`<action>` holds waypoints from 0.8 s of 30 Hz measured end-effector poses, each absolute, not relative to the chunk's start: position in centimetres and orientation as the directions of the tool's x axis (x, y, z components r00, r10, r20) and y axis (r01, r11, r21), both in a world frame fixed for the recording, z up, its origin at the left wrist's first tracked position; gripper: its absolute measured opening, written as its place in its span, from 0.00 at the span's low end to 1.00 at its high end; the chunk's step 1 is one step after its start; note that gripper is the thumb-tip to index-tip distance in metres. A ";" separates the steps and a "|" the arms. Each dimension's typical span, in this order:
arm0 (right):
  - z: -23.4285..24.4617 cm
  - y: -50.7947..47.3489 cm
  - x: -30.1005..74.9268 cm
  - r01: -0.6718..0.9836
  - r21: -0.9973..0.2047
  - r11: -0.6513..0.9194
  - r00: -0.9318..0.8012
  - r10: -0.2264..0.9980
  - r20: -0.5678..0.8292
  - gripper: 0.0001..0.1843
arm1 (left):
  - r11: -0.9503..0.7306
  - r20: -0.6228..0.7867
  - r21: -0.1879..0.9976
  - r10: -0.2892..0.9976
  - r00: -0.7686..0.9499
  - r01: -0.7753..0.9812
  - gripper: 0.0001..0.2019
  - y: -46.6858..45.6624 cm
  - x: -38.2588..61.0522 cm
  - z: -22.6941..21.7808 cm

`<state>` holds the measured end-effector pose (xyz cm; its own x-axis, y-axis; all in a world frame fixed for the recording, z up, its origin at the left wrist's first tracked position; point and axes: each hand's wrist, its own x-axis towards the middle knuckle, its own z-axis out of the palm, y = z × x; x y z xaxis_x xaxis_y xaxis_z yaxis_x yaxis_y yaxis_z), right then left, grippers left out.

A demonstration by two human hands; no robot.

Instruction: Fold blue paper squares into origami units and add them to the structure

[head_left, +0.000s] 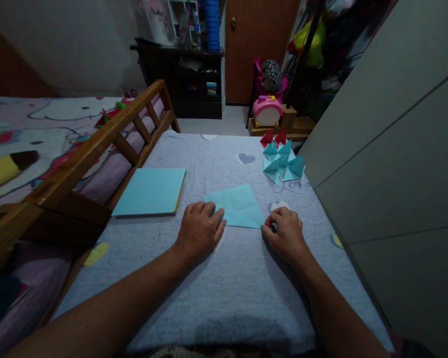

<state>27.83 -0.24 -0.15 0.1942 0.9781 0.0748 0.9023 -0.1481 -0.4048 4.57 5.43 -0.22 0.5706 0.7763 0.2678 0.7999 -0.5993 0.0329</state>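
A light-blue sheet of origami paper point(241, 204) with crease lines lies flat on the cloth between my hands. My left hand point(201, 224) rests on its left edge, fingers lying over the paper and the cloth. At the sheet's lower right corner, my right hand point(284, 229) pinches the paper between thumb and forefinger. A stack of blue-topped origami paper point(151, 191) lies to the left, apart from my left hand. Beyond my right hand stand several folded blue paper pieces point(282, 164), with red folded paper pieces point(273, 139) behind them.
The patterned cloth point(231, 293) covers the surface under my hands. A wooden bed rail point(97, 134) borders it on the left, and a pale cabinet point(392, 149) stands close on the right. Farther back are a dark shelf point(182, 84), a door point(259, 49) and a pink toy case point(268, 112).
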 end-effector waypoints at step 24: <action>0.6 -0.4 30.2 0.824 -0.561 -0.076 0.109 0.994 0.025 0.14 | -0.615 0.267 0.014 0.762 0.590 0.788 0.10 5.4 4.6 -0.1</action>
